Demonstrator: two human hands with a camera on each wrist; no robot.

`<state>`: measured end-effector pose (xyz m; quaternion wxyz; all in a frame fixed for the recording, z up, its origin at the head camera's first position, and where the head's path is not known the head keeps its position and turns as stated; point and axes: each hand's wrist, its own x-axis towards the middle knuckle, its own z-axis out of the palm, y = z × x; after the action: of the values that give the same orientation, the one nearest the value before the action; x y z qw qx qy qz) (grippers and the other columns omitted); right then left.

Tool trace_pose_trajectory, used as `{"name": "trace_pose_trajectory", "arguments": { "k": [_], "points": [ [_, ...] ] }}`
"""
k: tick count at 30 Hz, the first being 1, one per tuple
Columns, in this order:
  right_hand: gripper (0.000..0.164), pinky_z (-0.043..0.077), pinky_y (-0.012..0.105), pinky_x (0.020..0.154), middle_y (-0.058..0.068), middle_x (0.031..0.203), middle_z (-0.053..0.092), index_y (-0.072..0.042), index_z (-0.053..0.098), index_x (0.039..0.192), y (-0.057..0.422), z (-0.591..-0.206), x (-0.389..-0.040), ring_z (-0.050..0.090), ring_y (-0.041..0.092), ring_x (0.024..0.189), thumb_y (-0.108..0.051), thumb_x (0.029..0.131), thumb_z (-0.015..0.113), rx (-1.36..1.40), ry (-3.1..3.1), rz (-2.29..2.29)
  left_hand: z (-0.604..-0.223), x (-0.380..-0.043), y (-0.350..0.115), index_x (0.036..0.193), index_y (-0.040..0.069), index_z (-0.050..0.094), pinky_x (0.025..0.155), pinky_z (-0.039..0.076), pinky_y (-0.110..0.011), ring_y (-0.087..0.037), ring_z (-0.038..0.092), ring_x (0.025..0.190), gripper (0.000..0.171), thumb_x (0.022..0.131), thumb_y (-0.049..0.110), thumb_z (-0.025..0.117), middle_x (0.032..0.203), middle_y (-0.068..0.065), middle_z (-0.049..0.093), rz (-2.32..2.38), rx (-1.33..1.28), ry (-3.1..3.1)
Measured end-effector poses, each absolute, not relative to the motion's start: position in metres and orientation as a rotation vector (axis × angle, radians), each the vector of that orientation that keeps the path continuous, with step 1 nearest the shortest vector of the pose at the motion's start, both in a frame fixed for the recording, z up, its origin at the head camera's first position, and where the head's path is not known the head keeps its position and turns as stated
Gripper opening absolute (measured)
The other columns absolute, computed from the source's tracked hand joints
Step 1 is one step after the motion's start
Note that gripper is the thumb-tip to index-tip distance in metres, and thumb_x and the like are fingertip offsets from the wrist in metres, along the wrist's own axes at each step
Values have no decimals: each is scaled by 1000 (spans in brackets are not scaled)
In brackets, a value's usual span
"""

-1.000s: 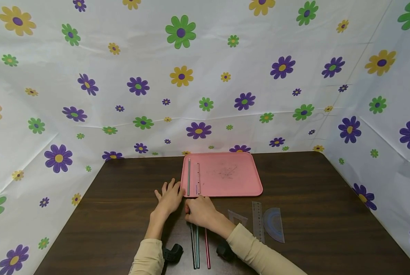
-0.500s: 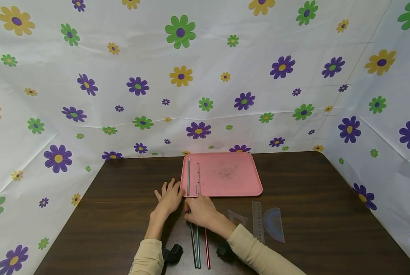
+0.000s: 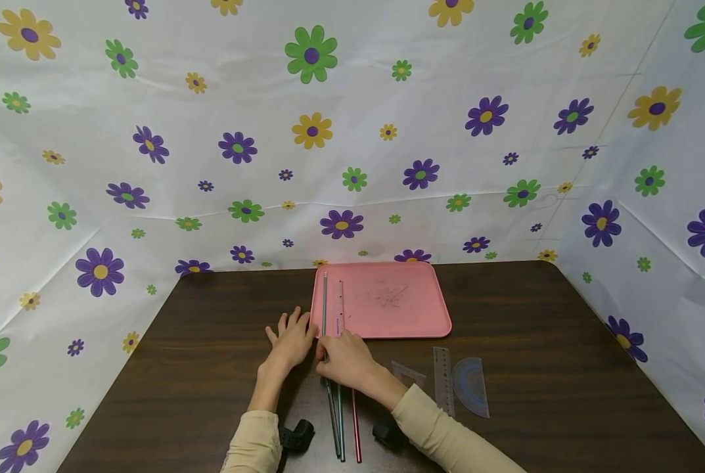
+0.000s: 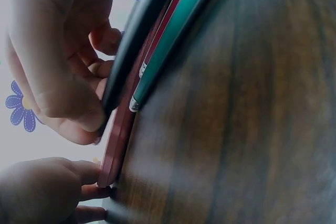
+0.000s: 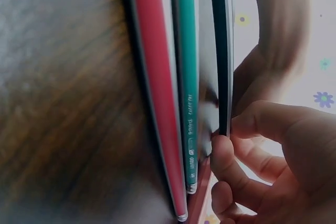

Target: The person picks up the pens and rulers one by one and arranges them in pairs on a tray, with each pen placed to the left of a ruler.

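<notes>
My right hand [image 3: 346,358] pinches the far end of a dark pencil [image 5: 221,51] between thumb and fingers, just in front of the pink tray [image 3: 399,322]. In the right wrist view the dark pencil stands apart from a green pencil [image 5: 187,77] and a red pencil [image 5: 157,82]. Those two lie side by side on the table, their ferrule ends toward the tray. My left hand [image 3: 292,341] rests at the tray's front left corner, fingers spread, fingertips at its edge in the left wrist view. On the tray lie a teal pencil [image 3: 325,302] and a narrow clear ruler [image 3: 341,305].
Right of my right forearm lie a clear set square [image 3: 408,374], a clear ruler [image 3: 443,381] and a protractor [image 3: 472,387]. Black wrist devices [image 3: 297,436] show beside both wrists. A flowered cloth [image 3: 340,164] hangs behind and beside the brown table [image 3: 506,309].
My right hand has moved slightly toward the tray with the dark pencil, whose near end has shifted a little right and forward. The left hand has stayed put.
</notes>
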<state>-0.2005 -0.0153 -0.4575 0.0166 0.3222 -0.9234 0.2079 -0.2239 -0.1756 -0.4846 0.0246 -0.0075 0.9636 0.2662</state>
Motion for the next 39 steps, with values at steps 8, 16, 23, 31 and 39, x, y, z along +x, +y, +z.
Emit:
{"name": "trace_pose_trajectory", "arguments": {
  "k": [8,16,23,31,39],
  "points": [
    [7,38,19,49,-9,62,60,-16,68,83,-12,-455,-203,43,1,50,-19,78,73,948,-2855,785,-484,-224,-175,146,4,47,107,-1,-81,-52,14,148,48,107,32,40,160,-24,27,839,-27,2981],
    [11,36,21,46,-11,61,52,-15,64,90,-10,-450,-205,44,2,47,-17,80,69,833,-2897,943,-484,-224,-175,145,4,47,107,-1,-81,-52,14,148,48,107,31,40,160,-24,27,849,-21,2978],
    [17,39,21,45,-8,59,52,-10,63,97,-9,-448,-208,48,0,35,-15,82,67,767,-2901,1028,-484,-224,-177,145,4,47,107,-2,-81,-52,14,148,48,107,32,41,160,-24,27,851,-23,2976],
    [25,36,21,45,-6,63,51,-9,62,103,-8,-448,-212,46,5,48,-15,80,70,732,-2875,1024,-485,-224,-177,146,3,46,106,-2,-81,-53,13,148,48,107,31,41,161,-25,25,851,-9,2972],
    [39,39,24,54,3,88,58,-8,59,115,-6,-450,-213,45,11,66,-13,78,69,722,-2866,994,-484,-224,-176,147,3,45,107,-4,-81,-52,12,148,50,106,33,41,161,-25,24,866,-16,2961]
  ]
}}
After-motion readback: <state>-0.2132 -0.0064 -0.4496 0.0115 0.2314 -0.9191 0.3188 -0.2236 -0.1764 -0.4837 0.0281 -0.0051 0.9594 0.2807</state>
